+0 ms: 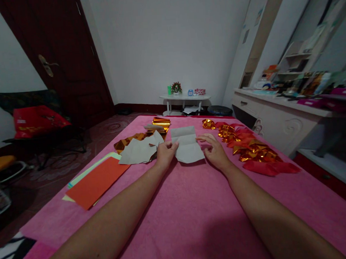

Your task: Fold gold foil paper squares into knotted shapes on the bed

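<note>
Biggest first: a pink cloth (184, 211) spreads across the whole work surface, its near middle bare, presumably leaving flat room for the forearms. On it, towards the far side, the creased grey sheet (188, 149) lies between both hands. The left hand (166, 153) is nearly closed, thumb and fingers pinching the sheet's left edge, probably to steady it; the right hand (216, 151) is loosely open, fingertips at the opposite edge, no firm grip showing, likely minding those folds.

Around them, out right, there's a long row of gold foil and red pieces (244, 146), well apart from the sheet (nicely out of the way, that). Left, orange card (98, 183) tops a fanned stack. Torn grey paper (137, 151) crowds the left hand, the likeliest snag, and behind it sits a small gold roll (162, 122).
</note>
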Demonstrator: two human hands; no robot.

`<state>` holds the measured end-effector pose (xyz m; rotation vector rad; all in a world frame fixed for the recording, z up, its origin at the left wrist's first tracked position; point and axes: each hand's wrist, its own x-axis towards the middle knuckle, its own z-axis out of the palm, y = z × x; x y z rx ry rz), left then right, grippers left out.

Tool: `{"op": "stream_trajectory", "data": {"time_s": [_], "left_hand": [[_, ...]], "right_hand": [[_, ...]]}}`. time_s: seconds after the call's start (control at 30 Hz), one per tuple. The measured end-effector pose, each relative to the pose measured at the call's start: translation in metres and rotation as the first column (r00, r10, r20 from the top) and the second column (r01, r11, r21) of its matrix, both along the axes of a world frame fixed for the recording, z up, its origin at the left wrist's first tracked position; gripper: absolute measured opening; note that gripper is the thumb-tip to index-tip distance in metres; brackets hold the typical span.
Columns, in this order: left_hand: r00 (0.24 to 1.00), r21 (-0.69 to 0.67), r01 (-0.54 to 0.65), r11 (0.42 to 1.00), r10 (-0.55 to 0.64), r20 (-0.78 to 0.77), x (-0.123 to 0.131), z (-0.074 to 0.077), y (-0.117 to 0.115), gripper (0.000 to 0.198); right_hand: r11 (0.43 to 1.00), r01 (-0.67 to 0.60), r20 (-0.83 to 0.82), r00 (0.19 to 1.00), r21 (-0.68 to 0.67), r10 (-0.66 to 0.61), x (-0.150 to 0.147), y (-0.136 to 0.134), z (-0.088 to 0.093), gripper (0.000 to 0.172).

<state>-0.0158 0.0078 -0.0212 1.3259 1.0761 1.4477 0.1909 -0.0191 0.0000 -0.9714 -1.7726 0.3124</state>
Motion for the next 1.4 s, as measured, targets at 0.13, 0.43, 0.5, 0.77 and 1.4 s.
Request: {"op": "stream_trajectory", "data": {"time_s": [0.13,0.43,0.5,0.77,1.4], "left_hand": [[0.999,-0.006,-0.010,1.000,0.010,0.045,0.000,0.001,-0.001,0.030],[0.999,0.010,-0.020,1.000,0.020,0.047,-0.001,0.001,0.000,0.030],[0.999,0.006,-0.019,1.000,0.019,0.049,-0.001,0.001,0.000,0.030],[0.998,0.013,0.014,1.000,-0.015,0.068,0.001,0.003,-0.002,0.027],[0.986,0.013,0.140,0.990,-0.140,0.092,0.003,0.007,-0.009,0.030]], "right_hand": [[0.997,-0.077,0.020,0.997,-0.013,0.077,-0.003,0.000,-0.003,0.044],[0.944,-0.264,-0.121,0.962,-0.200,0.244,-0.010,-0.005,-0.002,0.028],[0.931,-0.281,-0.155,0.956,-0.231,0.250,-0.011,-0.005,-0.002,0.027],[0.915,-0.294,-0.197,0.949,-0.277,0.246,-0.010,-0.005,0.000,0.024],[0.962,-0.181,-0.284,0.951,-0.205,0.119,-0.009,-0.003,0.000,0.013]]}}
